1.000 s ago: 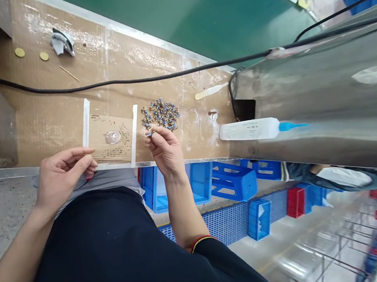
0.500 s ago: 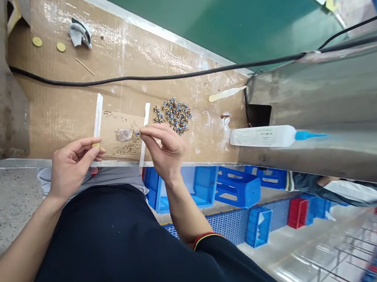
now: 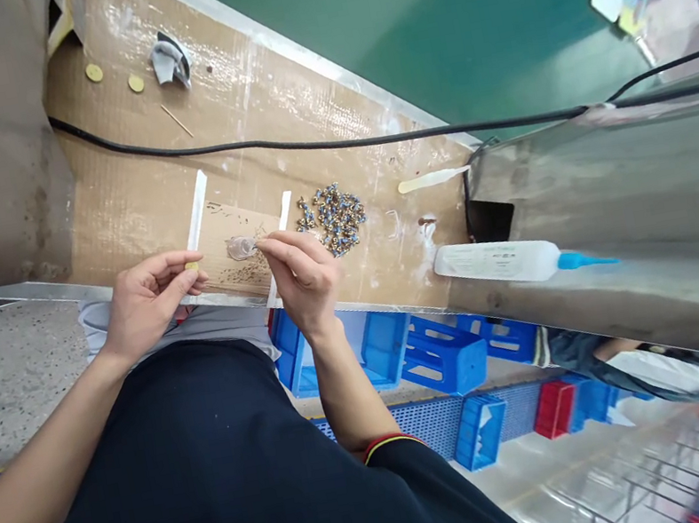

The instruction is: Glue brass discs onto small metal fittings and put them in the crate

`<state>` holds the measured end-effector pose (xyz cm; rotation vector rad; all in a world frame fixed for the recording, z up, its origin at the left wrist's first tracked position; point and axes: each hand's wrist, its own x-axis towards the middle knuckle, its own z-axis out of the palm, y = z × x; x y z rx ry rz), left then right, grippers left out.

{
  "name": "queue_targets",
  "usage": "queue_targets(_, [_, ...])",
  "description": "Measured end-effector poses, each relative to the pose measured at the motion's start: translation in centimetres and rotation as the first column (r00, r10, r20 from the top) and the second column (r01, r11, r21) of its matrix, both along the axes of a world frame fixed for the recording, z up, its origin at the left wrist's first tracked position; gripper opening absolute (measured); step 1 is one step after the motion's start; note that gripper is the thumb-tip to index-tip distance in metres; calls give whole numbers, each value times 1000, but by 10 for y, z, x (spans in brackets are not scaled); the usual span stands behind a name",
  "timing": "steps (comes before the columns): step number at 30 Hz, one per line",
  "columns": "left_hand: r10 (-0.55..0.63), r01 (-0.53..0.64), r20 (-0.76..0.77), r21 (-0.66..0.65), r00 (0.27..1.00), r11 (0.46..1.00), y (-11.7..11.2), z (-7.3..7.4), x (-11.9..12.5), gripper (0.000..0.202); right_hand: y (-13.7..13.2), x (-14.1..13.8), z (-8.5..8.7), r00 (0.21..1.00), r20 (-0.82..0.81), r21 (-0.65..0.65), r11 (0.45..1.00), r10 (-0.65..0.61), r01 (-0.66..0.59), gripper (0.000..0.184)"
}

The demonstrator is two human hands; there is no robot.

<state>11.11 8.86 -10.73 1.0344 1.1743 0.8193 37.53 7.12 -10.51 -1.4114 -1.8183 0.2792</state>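
My left hand [image 3: 157, 297] pinches a small yellow disc [image 3: 192, 267] between thumb and fingers, at the left of the cardboard work patch. The fingertips of my right hand [image 3: 304, 278] are closed on a small blue-and-gold part, now mostly hidden by the fingers. They are right beside a small clear dish or blob [image 3: 241, 247] on the patch; whether the part touches it I cannot tell. Dark specks lie scattered around it. Just right of my right hand is a pile of small blue-and-gold parts [image 3: 342, 219].
White tape strips [image 3: 197, 209] flank the patch. A black cable [image 3: 275, 143] crosses the cardboard-covered bench [image 3: 130, 205]. A white bottle with blue nozzle [image 3: 498, 260] lies right, near a pale spatula-like stick [image 3: 433, 179]. More yellow discs [image 3: 136, 84] lie far left. Blue crates [image 3: 443, 353] stand below.
My right hand has moved slightly left relative to the bench, bringing its fingertips up to the clear dish or blob. My left hand still holds the disc. The whole view has shifted a little.
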Motion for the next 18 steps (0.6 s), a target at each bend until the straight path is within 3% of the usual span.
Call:
queue_targets(12, [-8, 8, 22, 5, 1000, 1000, 0, -6, -2, 39, 2, 0, 11, 997, 68, -12, 1000, 29, -28, 23])
queue_targets(18, [-17, 16, 47, 13, 999, 1000, 0, -9, -2, 43, 0, -1, 18, 998, 58, -111, 994, 12, -5, 20])
